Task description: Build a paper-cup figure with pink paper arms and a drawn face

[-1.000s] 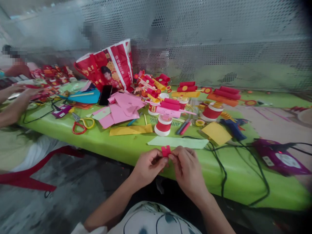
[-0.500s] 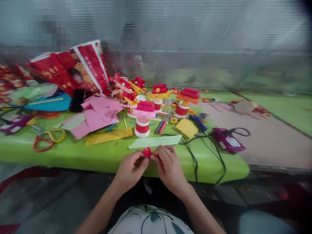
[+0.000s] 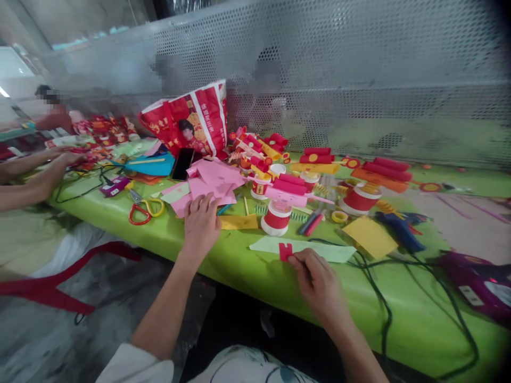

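Between the thumb and fingers of my right hand (image 3: 319,279) is a small notched red paper piece (image 3: 285,252). It is held at the near edge of a pale green paper strip (image 3: 307,250). My left hand (image 3: 202,226) is stretched out over the table, fingers apart, with nothing visible in its grasp. Its fingertips reach the near edge of some pink paper sheets (image 3: 215,178), and it partly covers an orange-yellow paper strip (image 3: 239,222). Just beyond my right hand stands a red-and-white cup (image 3: 276,219) topped with a pink figure (image 3: 285,197) with red rolls.
Scissors (image 3: 147,209) lie at left, before a red bag (image 3: 195,119). More roll-topped cups (image 3: 361,199) stand behind. A yellow square (image 3: 369,235), a blue glue gun (image 3: 401,231), black cables (image 3: 383,303) and a purple box (image 3: 475,284) are at right. Another person's hands (image 3: 59,162) work at far left.
My left hand has let go of the red paper piece and moved left to the pink sheets. My right hand keeps the piece. The view has swung left, showing another person.
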Demonstrator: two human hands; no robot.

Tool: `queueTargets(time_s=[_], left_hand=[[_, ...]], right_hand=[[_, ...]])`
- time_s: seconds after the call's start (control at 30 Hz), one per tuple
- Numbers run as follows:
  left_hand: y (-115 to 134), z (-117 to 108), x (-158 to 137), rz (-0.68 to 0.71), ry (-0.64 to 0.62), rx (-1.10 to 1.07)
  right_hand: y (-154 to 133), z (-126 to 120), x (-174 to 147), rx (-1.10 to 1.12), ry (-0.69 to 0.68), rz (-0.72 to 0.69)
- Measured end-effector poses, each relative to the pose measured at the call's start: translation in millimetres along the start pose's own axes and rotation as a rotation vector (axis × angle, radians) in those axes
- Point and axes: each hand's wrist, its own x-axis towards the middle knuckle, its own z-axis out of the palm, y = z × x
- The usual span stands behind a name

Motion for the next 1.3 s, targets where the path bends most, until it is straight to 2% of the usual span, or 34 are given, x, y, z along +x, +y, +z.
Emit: queueTargets(time_s=[0.17,0.3,0.47,0.57,0.63,0.77,0.97,1.1,1.17,1.3], left_hand=[[-22.8,11.9,34.9,-0.036,-0.161,0.194],[-32.6,8.2,41.1,-0.143,-0.166,0.252],[-60.6,-19.1,11.2,-0.256,-0.176,0.225],[-87.6,-31.4,-11.8,-0.534,-0.123,0.335],[-103.4,-35.3,-22.1,-0.633,-0.164,0.386],[-116.8,-41.3,-30.9,-0.611,-0.255,0.411],[-110.1,-51.3,-44.2,-0.581,-0.301,0.374],[-107.7,-52.6,-54.1,-0.618,-0.209,0.337],[-108.3,-53.6,-56.1,-0.64,-0.137,0.307],[-113.3,-55.1,-55.5,-0.632,-0.069,0.321]], right_hand=[[1.9,-0.8,-1.6,0.029,-0.007,0.023],[2.1,-3.4,-2.5,0.033,-0.014,0.031],[2.3,-3.7,-2.4,0.04,-0.017,0.039],[2.1,-2.7,-2.0,0.051,-0.013,0.035],[1.8,-2.2,-2.1,0.058,-0.015,0.033],[0.9,-2.1,-2.9,0.066,-0.015,0.042],[-0.9,-4.1,-2.7,0.081,-0.007,0.066],[-0.3,-5.9,-1.6,0.055,-0.017,0.103],[0.6,-5.7,-0.9,0.008,-0.026,0.106],[3.2,-3.2,0.5,-0.133,-0.028,0.098]])
